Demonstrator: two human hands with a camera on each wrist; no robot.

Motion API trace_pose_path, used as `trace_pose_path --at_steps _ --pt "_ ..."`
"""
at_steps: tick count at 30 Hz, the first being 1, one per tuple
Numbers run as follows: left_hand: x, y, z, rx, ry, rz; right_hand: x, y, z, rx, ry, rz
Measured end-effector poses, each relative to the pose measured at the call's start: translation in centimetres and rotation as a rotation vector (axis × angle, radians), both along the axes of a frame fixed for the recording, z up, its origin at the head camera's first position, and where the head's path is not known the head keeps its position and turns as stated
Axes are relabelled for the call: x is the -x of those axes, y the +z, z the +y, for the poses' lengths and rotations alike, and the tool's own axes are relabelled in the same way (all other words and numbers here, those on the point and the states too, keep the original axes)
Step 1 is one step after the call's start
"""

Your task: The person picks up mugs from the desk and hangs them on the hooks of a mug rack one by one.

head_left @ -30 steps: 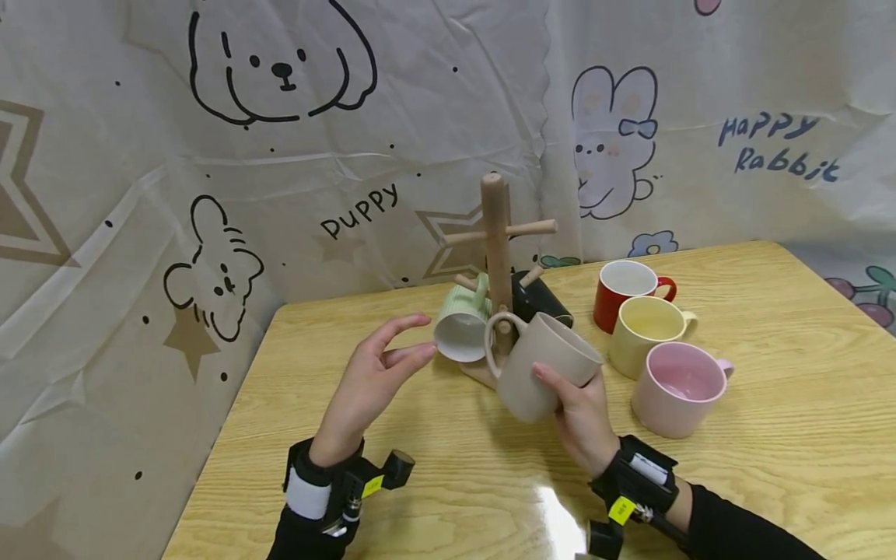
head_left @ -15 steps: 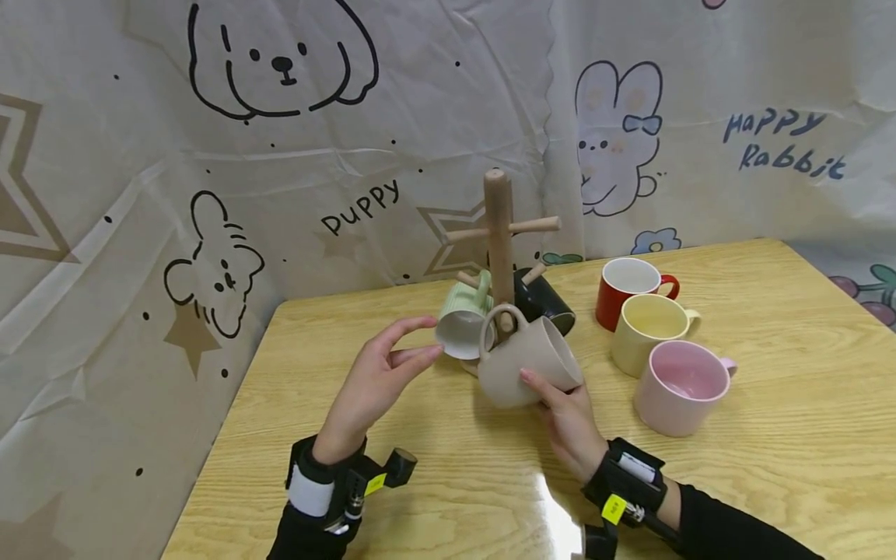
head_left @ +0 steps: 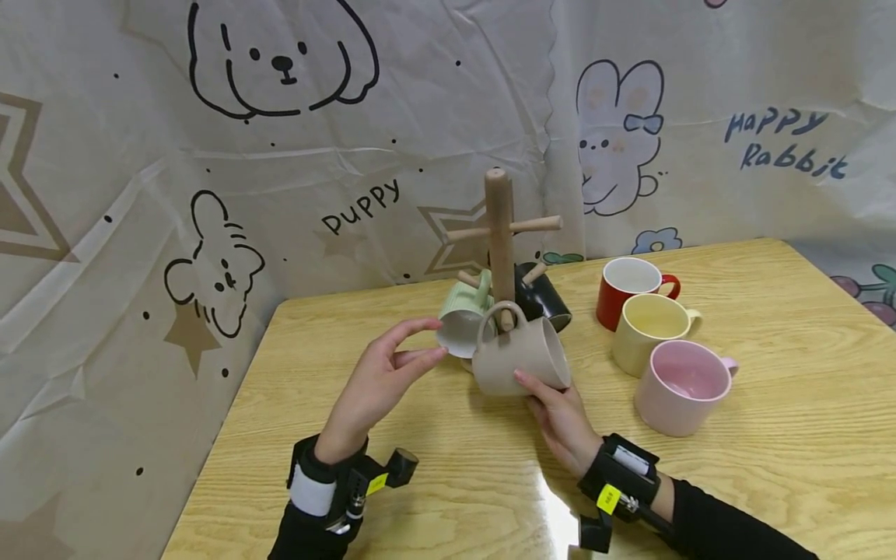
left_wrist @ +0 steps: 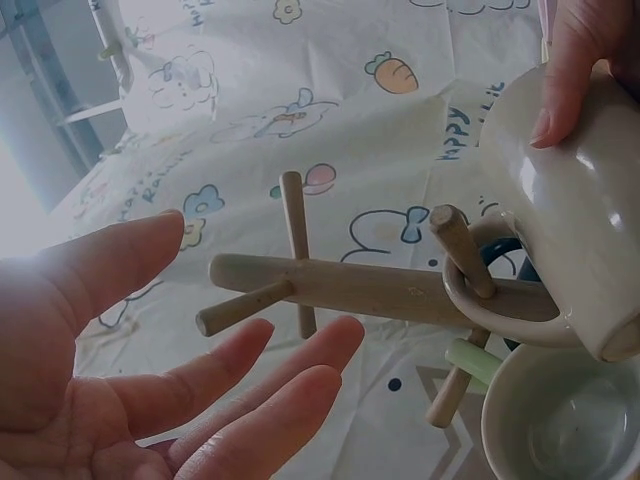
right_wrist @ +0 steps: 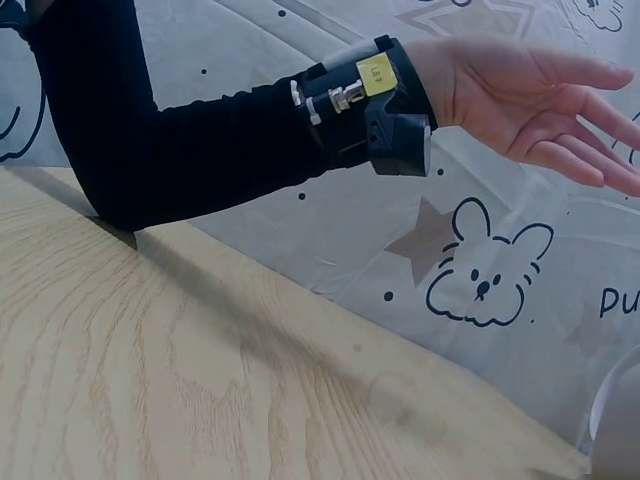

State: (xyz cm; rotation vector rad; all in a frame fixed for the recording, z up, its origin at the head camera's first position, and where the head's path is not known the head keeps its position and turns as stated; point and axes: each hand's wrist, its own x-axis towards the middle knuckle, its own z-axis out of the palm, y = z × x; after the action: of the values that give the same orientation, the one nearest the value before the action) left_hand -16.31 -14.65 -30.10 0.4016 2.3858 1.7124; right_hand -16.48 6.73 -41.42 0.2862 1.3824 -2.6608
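My right hand (head_left: pixel 565 426) grips a beige mug (head_left: pixel 521 362) by its body, tipped on its side with the mouth toward the right. The mug's handle loops around a front lower peg (left_wrist: pixel 455 240) of the wooden mug tree (head_left: pixel 499 233), as the left wrist view shows. My left hand (head_left: pixel 378 381) is held up left of the tree, fingers apart and holding nothing, its fingertips close to the rim of a pale green mug (head_left: pixel 465 299). That green mug hangs on a left peg, and a black mug (head_left: pixel 544 303) hangs tilted behind the beige one.
To the right, a red mug (head_left: pixel 607 303), a yellow mug (head_left: pixel 633 346) and a pink mug (head_left: pixel 672 408) stand upright in a row on the wooden table (head_left: pixel 791 350). The tree's two upper pegs (head_left: pixel 536 224) bear nothing. A printed cloth (head_left: pixel 392 85) hangs behind.
My right hand has carried the beige mug left and slightly up, tipping it further onto its side and bringing its handle over the peg. My left hand has shifted only slightly right.
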Motion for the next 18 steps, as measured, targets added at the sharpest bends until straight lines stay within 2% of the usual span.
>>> trace_pose_path --at_steps 10,18 --pt "-0.1 0.0 0.0 0.013 -0.003 0.005 -0.4 0.3 0.5 -0.023 0.012 0.044" --pt "0.0 0.1 0.0 0.019 0.005 -0.007 -0.5 0.5 1.8 -0.082 -0.108 0.034"
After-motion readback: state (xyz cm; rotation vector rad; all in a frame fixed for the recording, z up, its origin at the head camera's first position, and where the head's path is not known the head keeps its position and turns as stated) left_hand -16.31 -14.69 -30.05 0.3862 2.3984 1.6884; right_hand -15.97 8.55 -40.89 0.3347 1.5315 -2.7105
